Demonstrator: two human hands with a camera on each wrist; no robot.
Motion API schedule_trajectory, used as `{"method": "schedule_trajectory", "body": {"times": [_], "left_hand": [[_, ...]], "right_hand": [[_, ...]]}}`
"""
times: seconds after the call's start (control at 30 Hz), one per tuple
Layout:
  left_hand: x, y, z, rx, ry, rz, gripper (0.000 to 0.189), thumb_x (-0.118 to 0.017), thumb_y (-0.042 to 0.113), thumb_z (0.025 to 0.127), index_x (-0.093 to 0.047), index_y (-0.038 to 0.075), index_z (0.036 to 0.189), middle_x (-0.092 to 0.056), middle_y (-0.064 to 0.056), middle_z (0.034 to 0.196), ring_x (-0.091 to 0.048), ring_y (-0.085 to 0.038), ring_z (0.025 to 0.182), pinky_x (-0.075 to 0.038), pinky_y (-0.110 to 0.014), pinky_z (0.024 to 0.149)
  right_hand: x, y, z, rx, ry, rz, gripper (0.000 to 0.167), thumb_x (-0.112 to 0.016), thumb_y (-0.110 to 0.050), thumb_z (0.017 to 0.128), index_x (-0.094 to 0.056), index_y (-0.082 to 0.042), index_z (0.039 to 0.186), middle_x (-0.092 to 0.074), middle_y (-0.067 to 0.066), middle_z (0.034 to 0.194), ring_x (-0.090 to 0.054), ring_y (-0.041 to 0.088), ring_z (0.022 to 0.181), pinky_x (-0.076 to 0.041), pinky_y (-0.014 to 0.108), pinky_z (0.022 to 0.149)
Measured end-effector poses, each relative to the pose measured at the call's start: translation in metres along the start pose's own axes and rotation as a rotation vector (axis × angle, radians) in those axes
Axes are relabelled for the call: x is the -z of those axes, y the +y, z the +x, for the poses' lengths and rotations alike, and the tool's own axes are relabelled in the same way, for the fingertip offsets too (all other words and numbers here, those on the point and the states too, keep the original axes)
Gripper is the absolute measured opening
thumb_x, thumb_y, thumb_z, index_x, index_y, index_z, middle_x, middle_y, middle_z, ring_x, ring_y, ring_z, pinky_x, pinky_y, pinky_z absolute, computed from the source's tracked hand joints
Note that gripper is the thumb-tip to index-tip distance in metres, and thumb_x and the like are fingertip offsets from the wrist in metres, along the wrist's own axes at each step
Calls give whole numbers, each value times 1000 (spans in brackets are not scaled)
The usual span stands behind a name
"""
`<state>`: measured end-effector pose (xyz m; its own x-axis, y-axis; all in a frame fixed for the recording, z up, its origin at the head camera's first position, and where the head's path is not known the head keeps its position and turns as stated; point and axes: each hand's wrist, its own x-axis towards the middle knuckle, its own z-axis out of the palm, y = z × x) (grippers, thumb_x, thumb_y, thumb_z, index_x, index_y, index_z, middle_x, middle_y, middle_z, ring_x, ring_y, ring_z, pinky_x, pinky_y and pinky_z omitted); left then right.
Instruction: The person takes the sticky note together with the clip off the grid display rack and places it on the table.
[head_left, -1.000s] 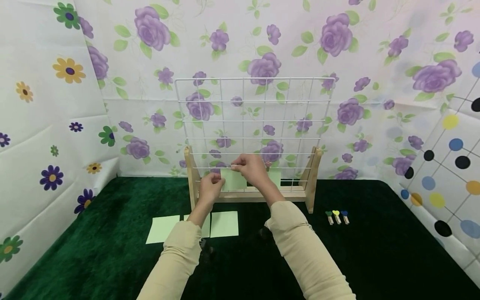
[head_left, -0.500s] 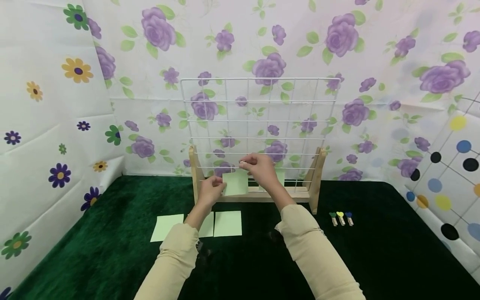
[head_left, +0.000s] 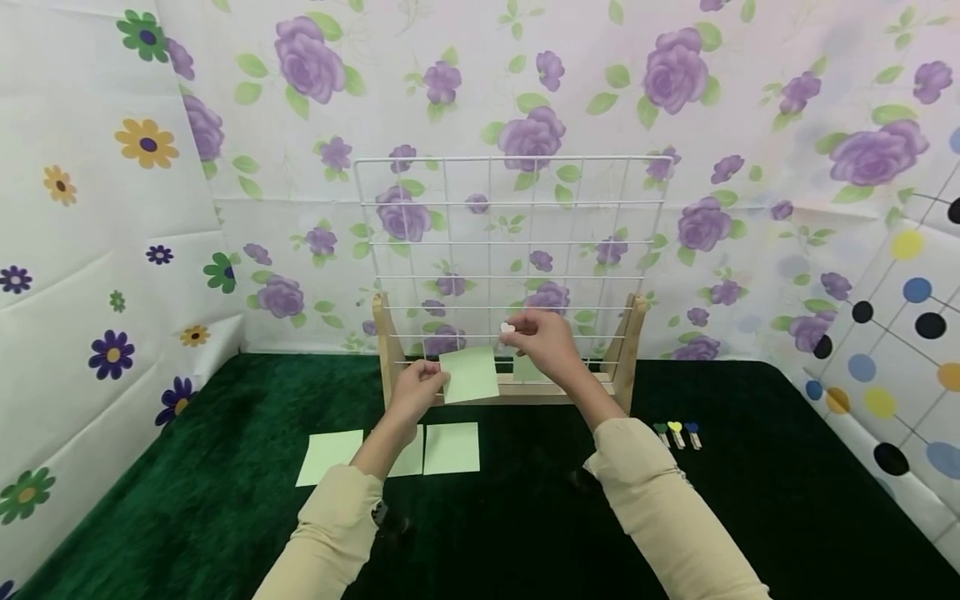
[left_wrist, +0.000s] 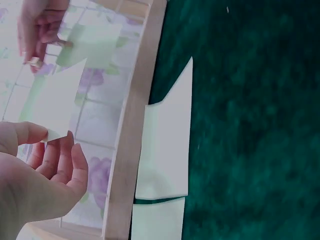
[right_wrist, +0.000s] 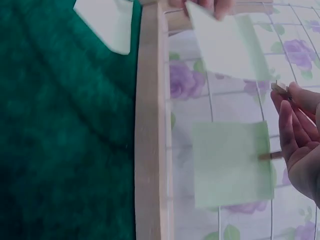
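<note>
My left hand (head_left: 411,393) pinches a pale green square of paper (head_left: 470,375) by its left edge, in front of the white wire grid rack (head_left: 491,202). The sheet hangs tilted. In the right wrist view, my right hand (right_wrist: 302,135) pinches a small wooden clothespin (right_wrist: 280,90) between thumb and fingers. In the head view it shows a white heart top. A second green paper (right_wrist: 232,162) hangs on the grid, a wooden clothespin (right_wrist: 270,156) at its edge; the right hand partly covers this paper in the head view.
Three more pale green papers lie in a row on the dark green cloth (head_left: 525,517); the nearest to the rack's middle is the right paper (head_left: 452,447). Heart-topped clothespins, green (head_left: 662,434), yellow (head_left: 677,434) and blue (head_left: 693,436), lie at right. Wooden feet (head_left: 628,354) support the rack.
The right hand has drawn back rightward from the paper with the clothespin. The left hand has lowered a little, and the held paper has tilted and come slightly down from the grid.
</note>
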<state>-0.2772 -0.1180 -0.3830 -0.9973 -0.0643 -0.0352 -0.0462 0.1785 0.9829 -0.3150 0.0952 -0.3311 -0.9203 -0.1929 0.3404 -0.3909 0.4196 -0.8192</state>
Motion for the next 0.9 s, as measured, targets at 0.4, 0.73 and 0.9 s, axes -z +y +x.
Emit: {"method": "schedule_trajectory", "body": {"times": [0.4, 0.73, 0.9], "left_hand": [[-8, -5, -16, -45, -92, 12, 12, -59, 10, 96, -59, 0, 102, -58, -10, 100, -57, -22, 93, -52, -38, 82], [-17, -12, -27, -47, -145, 30, 18, -56, 6, 97, -56, -5, 111, -60, -14, 105, -58, -25, 94, -52, -40, 80], [-19, -16, -31, -25, -142, 81, 16, -57, 10, 96, -59, -2, 106, -64, -10, 99, -61, -22, 90, -49, -44, 80]], "right_hand": [[27, 20, -23, 37, -35, -21, 29, -70, -12, 90, -69, -1, 117, -68, 14, 112, -68, 28, 86, -57, 34, 66], [51, 45, -40, -58, -62, -88, 30, -70, -20, 90, -70, -4, 115, -71, 9, 99, -67, 23, 80, -55, 37, 74], [64, 56, -51, -78, -92, -95, 32, -70, -20, 90, -69, -2, 116, -71, 12, 102, -68, 22, 81, -55, 38, 75]]}}
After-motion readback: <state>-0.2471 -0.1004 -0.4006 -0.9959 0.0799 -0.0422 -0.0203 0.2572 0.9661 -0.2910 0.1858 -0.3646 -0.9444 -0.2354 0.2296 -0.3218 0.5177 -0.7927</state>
